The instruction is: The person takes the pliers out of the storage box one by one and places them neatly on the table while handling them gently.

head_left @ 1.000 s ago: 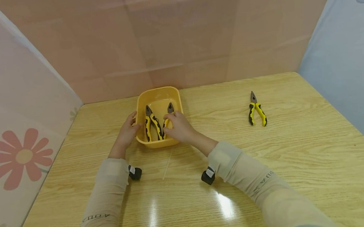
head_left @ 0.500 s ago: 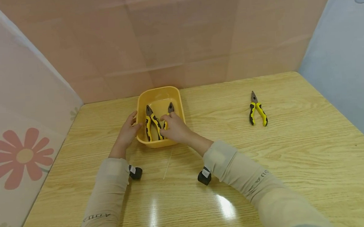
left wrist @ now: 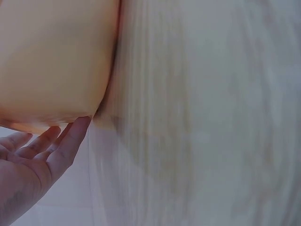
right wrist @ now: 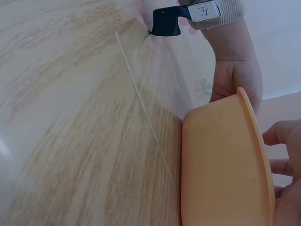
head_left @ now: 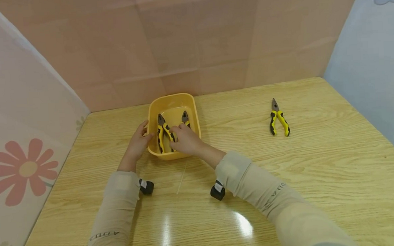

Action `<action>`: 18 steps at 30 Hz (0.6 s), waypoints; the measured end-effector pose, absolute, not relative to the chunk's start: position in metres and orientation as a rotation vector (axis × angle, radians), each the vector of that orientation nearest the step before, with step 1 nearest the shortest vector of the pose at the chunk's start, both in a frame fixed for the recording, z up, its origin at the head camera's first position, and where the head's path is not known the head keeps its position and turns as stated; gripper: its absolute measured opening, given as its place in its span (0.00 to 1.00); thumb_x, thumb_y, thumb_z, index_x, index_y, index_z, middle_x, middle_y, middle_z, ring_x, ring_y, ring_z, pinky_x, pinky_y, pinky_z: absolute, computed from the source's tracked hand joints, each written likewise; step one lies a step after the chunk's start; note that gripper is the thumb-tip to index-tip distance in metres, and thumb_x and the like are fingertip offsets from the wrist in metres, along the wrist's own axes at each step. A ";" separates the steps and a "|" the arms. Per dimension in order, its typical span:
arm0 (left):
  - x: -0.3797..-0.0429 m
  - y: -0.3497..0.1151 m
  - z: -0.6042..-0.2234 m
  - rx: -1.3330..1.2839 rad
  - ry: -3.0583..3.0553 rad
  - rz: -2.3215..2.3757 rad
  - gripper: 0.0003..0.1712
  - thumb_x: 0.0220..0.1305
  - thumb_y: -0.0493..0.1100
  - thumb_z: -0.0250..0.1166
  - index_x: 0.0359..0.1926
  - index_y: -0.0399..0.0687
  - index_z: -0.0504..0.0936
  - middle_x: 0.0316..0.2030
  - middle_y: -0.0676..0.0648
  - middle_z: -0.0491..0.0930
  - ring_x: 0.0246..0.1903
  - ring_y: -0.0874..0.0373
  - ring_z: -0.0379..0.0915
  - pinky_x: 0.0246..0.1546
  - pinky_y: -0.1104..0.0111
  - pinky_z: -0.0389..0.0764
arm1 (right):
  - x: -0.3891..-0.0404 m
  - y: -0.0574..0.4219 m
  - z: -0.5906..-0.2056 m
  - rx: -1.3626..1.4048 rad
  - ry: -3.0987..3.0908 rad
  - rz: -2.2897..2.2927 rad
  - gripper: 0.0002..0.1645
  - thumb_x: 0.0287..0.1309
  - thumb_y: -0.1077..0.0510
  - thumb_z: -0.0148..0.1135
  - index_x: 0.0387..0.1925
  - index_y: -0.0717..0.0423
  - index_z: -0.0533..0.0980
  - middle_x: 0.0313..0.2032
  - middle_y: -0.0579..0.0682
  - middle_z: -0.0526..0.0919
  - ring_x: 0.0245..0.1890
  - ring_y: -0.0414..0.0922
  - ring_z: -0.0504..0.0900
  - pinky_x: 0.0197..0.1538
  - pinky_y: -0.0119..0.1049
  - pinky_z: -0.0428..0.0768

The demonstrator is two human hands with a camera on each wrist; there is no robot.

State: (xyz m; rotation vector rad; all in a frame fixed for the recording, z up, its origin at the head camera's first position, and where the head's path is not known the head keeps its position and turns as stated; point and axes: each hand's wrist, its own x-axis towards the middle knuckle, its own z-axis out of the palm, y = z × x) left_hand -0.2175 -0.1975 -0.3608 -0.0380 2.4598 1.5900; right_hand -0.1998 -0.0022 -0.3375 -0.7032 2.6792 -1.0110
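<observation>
Two combination pliers with yellow-and-black handles lie in a yellow plastic bin (head_left: 174, 156): the left pliers (head_left: 161, 139) and the right pliers (head_left: 185, 117), whose handles are mostly hidden by my hand. My left hand (head_left: 137, 144) holds the bin's left side, thumb at the rim and fingertips against the outer wall, as the left wrist view shows. My right hand (head_left: 187, 141) reaches over the bin's front right rim, parted fingers beside the left pliers' right handle. In the right wrist view its fingers (right wrist: 277, 133) are bent and spread above the rim.
Needle-nose pliers (head_left: 278, 117) with yellow-and-black handles lie on the right of the wooden table (head_left: 317, 161). A thin pale strip (head_left: 181, 180) lies in front of the bin. A pink wall (head_left: 197, 46) stands close behind the bin.
My right hand has slid leftward across the right pliers toward the left pliers, its forearm following. Both pliers in the bin keep their places, and my left hand stays put.
</observation>
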 end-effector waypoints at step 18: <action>-0.216 -0.197 -0.361 -0.018 2.461 1.591 0.35 0.64 0.40 0.47 0.66 0.53 0.40 0.62 0.37 0.48 0.57 0.42 0.51 0.51 0.52 0.60 | -0.205 -0.012 -0.340 -0.668 2.666 -0.916 0.30 0.52 0.53 0.55 0.57 0.56 0.62 0.42 0.54 0.65 0.30 0.44 0.67 0.26 0.31 0.67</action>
